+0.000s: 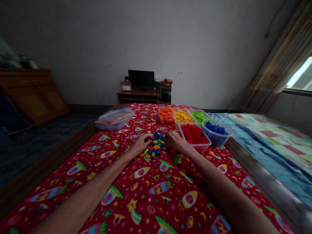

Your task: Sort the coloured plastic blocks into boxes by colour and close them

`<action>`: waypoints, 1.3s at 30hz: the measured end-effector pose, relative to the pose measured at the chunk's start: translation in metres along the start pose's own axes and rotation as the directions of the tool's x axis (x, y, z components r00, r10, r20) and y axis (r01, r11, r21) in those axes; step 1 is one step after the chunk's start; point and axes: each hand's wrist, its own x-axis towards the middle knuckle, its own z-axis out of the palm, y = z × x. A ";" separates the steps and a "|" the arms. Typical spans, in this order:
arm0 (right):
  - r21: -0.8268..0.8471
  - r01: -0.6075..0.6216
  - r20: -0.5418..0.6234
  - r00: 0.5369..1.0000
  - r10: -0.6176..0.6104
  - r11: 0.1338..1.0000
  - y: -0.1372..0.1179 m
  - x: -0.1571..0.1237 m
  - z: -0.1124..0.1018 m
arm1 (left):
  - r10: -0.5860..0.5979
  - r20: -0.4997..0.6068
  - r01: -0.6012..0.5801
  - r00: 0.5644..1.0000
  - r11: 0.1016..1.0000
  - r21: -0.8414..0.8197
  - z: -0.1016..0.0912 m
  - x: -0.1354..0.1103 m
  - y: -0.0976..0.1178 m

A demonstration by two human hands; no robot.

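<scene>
A loose pile of small plastic building pieces (157, 144) in blue, yellow, green and orange lies on the red patterned tablecloth (156, 175). At the pile's left edge is my left hand (141, 143), its thumb and forefinger curled into a loop; whatever is between the tips is too small to make out. My right hand (175, 140) rests against the right side of the pile, fingers bent down together and their tips mostly hidden. Below its wrist lie a few green pieces (178, 158) and some red ones. The red tub (204, 147) stands just beyond that hand.
Clear tubs hold sorted pieces: orange (166, 112), yellow (182, 115), green (198, 115) and blue (215, 129). Stacked clear lids (115, 119) lie at the table's far left. Beyond the table stands a desk with a monitor (141, 80). A bed (275, 139) adjoins on the right.
</scene>
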 end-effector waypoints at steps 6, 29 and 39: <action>-0.008 -0.105 0.098 0.990 0.105 0.994 -0.021 0.007 -0.024 | -0.096 -0.048 0.087 0.994 0.983 -0.165 -0.002 -0.003 0.008; 0.172 -0.061 -0.041 0.997 0.069 0.983 -0.011 0.025 -0.047 | -0.252 -0.069 0.183 0.965 0.842 -0.508 -0.013 -0.005 0.052; -0.059 -0.593 -0.392 0.754 0.527 0.803 0.109 -0.021 -0.117 | 0.078 0.245 -0.058 0.966 0.994 -0.090 -0.032 0.003 0.007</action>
